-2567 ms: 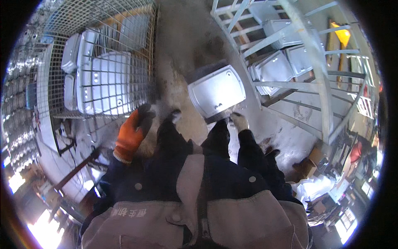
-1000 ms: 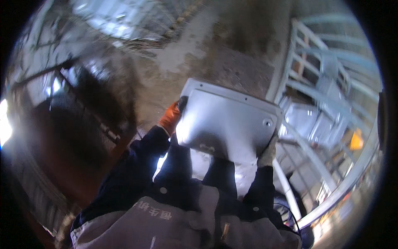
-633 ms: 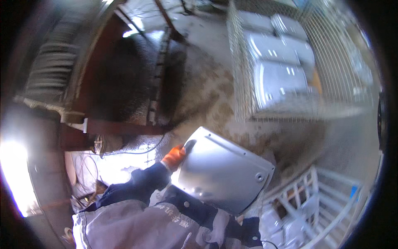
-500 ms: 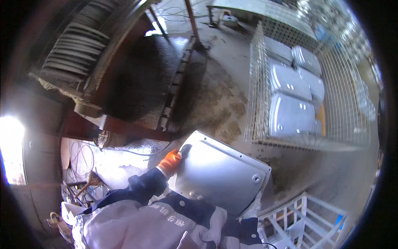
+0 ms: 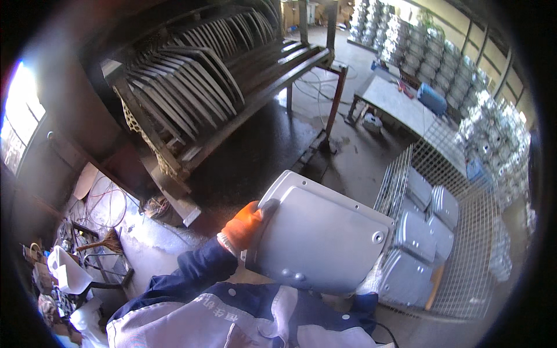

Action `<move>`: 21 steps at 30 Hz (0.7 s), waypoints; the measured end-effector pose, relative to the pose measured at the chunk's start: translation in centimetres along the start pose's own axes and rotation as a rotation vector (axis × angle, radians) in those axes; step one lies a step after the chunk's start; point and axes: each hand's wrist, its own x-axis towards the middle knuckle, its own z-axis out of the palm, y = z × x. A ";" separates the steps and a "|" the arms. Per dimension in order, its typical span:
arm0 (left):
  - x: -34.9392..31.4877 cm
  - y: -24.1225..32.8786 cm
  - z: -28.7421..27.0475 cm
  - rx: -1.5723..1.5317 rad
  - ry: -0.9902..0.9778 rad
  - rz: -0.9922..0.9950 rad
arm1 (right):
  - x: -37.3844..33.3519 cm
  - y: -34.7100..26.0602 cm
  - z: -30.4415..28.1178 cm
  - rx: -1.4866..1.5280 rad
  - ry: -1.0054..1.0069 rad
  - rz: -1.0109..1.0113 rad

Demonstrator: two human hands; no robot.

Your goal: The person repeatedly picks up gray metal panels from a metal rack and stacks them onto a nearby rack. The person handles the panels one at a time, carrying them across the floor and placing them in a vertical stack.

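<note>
- a grey panel (image 5: 325,238), with rounded corners and a round fitting near its 3 o'clock edge, is at 5 o'clock in the view, held up in front of the person's jacket (image 5: 185,322).
- the left hand (image 5: 242,227), in an orange glove with dark fingertips, is closed on the panel's 9 o'clock edge, thumb over the face.
- the right hand (image 5: 371,280), in a whitish glove, is at the panel's 4 o'clock corner; its fingers are mostly hidden, so how tightly they close cannot be told.
- at 11 o'clock a dark rack (image 5: 272,87) carries a row of upright plates (image 5: 183,87).
- at 4 o'clock a wire cage (image 5: 473,249) contains stacked grey panels (image 5: 415,235).
- at 2 o'clock a blue cylinder (image 5: 432,98) rests on a table (image 5: 400,107).
</note>
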 end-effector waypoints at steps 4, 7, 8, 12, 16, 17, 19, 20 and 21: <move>2.6 6.4 1.0 -0.071 0.035 0.159 | 10.1 -3.4 5.7 0.003 -0.119 -0.122; 4.2 11.2 1.6 -0.100 0.028 0.287 | 17.8 -5.5 11.0 -0.064 -0.156 -0.262; 4.9 12.7 1.7 -0.098 0.068 0.310 | 20.3 -6.0 13.4 -0.055 -0.156 -0.295; 6.2 17.6 1.0 0.143 0.367 0.479 | 26.8 -9.7 23.4 -0.130 -0.247 -0.398; 6.5 21.1 -0.4 0.339 0.476 0.509 | 27.8 -11.7 33.4 0.031 -0.547 -0.358; 6.6 21.6 -0.8 0.352 0.463 0.543 | 27.7 -12.6 35.5 -0.176 -0.451 -0.511; 7.1 22.4 -1.3 0.440 0.543 0.588 | 28.0 -13.9 40.2 -0.577 -0.383 -0.813; 7.5 22.8 -1.5 0.476 0.579 0.589 | 28.6 -14.3 42.8 -0.650 -0.389 -0.854; 8.0 23.2 -1.7 0.526 0.616 0.595 | 29.4 -14.6 45.3 -0.586 -0.459 -0.800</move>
